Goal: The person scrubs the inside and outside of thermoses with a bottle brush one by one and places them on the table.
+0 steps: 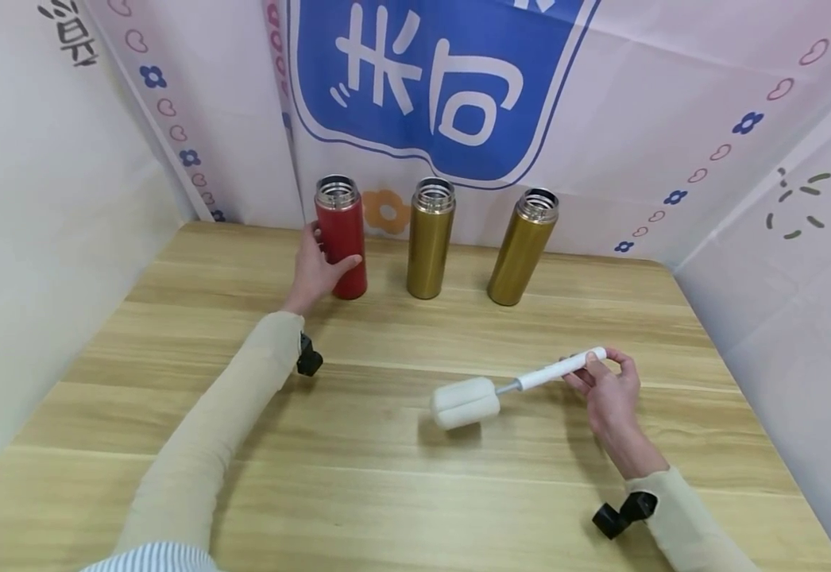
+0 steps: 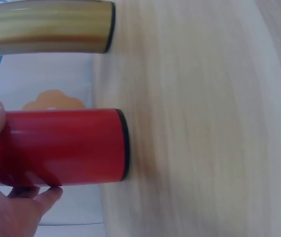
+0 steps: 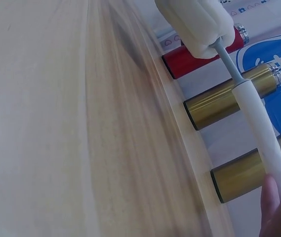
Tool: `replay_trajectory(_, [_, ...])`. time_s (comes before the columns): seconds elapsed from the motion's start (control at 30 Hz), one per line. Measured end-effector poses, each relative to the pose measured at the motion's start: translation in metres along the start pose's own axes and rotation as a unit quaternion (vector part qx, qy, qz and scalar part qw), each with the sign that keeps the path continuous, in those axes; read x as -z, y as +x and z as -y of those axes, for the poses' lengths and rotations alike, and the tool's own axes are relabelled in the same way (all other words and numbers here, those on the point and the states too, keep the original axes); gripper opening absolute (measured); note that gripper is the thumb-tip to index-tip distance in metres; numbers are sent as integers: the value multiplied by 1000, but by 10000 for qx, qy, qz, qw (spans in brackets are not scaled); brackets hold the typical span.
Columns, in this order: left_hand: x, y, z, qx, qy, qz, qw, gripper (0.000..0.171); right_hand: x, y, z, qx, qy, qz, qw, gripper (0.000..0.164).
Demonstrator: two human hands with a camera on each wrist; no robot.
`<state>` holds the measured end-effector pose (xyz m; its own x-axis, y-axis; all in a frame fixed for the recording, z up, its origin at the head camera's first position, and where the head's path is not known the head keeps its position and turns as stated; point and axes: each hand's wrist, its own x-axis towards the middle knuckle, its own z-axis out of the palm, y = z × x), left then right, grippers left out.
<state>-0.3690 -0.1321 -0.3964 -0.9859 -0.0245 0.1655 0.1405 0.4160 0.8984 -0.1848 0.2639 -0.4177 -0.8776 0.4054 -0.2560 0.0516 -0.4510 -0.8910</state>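
Mid-table, seemingly held off the wood, is the white brush [image 1: 540, 376]; from its sponge head [image 1: 464, 403], the handle [image 1: 566, 366] runs out between 2 and 3 o'clock. Right hand [image 1: 612, 391] pinches the handle's far end, thumb against fingers, not a full fist. Likely trouble: an end-hold leaves the sponge well out, so any resistance could twist the handle or make the head droop.

At 11 o'clock from the sponge, the red bottle [image 1: 342, 230] stands upright, lidless. Left hand [image 1: 315, 274] is wrapped round it, thumb one side, fingers the other. Hold sits below the rim, so a sideways shove at the mouth could tip the bottle; smooth wall might also let it slip or spin. Sponge looks roughly mouth-wide; brought over this flat, it would probably catch on the rim.

Middle gold bottle [image 1: 430, 254], just short of 12 o'clock, and right gold bottle [image 1: 523, 254], near 1 o'clock: both lidless, no hand on either. If the red bottle topples toward 3 o'clock, it could knock the middle one; a careless brush sweep toward 12 could clip either. Table [image 1: 387, 492] lies under all three; patterned backdrop [image 1: 673, 103] rises behind, at 12.
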Motion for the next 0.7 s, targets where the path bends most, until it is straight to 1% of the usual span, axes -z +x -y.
replay_trajectory(0.07, [0, -1, 1, -8, 31, -25, 10000, 89, 1, 0, -1, -11, -8, -5, 10000, 17])
replay_trajectory(0.13, [0, -4, 1, 52, 62, -141, 9999, 96, 2, 0, -1, -10, -1, -22, 10000, 17])
replay_trajectory(0.2, [0, -9, -2, 108, 55, -428, 9990, 100, 3, 0, -1, -18, 56, -33, 10000, 17])
replay_trajectory(0.23, [-1, -12, -3, 30, 35, -688, 9976, 100, 3, 0, -1, -22, 90, -58, 9999, 17])
replay_trajectory(0.27, [-2, -16, -4, -150, -26, -1004, 9948, 98, 4, 0, 0, -20, 145, -75, 9999, 18])
replay_trajectory(0.3, [-4, -20, -7, -409, -102, -1319, 9904, 95, 5, 0, 0, -8, 157, -95, 9998, 18])
replay_trajectory(0.33, [-7, -24, -10, -742, -143, -1616, 9840, 90, 5, 1, 1, 4, 200, -115, 9997, 18])
replay_trajectory(0.37, [-11, -27, -13, -1196, -169, -1873, 9749, 84, 6, 1, 2, 19, 243, -135, 9996, 18])
replay_trajectory(0.4, [-16, -31, -18, -1661, -184, -2071, 9639, 78, 7, 2, 3, 47, 296, -158, 9994, 18])
replay_trajectory(0.43, [-22, -34, -23, -2085, -147, -2192, 9530, 73, 8, 2, 3, 68, 360, -178, 9992, 19])
replay_trajectory(0.47, [-29, -36, -28, -2441, -122, -2198, 9444, 71, 9, 3, 4, 101, 367, -183, 9991, 19])
replay_trajectory(0.5, [-36, -38, -33, -2676, -108, -2149, 9392, 70, 10, 3, 4, 115, 390, -180, 9990, 20])
replay_trajectory(0.53, [-43, -39, -37, -2848, -57, -2068, 9360, 70, 11, 4, 4, 125, 393, -180, 9990, 20])
replay_trajectory(0.57, [-51, -40, -41, -2933, -21, -1970, 9355, 71, 11, 4, 4, 124, 380, -179, 9990, 20])
replay_trajectory(0.6, [-58, -40, -44, -2875, 17, -1872, 9393, 73, 12, 4, 3, 122, 358, -180, 9991, 20])
replay_trajectory(0.67, [-72, -38, -49, -2609, 102, -1654, 9510, 75, 13, 5, 2, 105, 248, -173, 9995, 21])
replay_trajectory(0.7, [-79, -36, -50, -2415, 125, -1548, 9579, 77, 13, 5, 1, 91, 229, -187, 9995, 21])
